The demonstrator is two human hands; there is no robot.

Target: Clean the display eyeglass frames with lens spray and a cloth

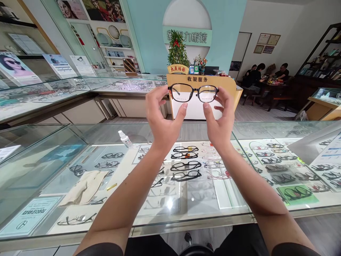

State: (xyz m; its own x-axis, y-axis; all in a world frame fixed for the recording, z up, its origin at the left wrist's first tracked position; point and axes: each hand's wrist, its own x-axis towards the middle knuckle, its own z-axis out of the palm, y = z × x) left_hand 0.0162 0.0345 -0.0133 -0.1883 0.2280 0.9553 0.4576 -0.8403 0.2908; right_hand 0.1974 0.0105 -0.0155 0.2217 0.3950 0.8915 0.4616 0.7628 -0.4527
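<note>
A pair of black-framed glasses (194, 94) is held up level above the glass display counter, its front facing away or toward me, which I cannot tell. My left hand (164, 119) pinches the frame's left end, thumb raised below the left lens. At the right end my right hand (220, 119) grips the frame the same way, its thumb under the right lens. Printed lettering shows on the clear lenses. Beneath the hands, several dark glasses (185, 165) lie in a column on the counter.
The glass counter (149, 222) spans the front. On it are a white spray bottle (125, 139), a beige cloth (84, 187), a yellow strip (112, 186) and a green sheet (311, 198) under glasses. Behind stands a cashier desk (183, 111); people (254, 79) sit at the back right.
</note>
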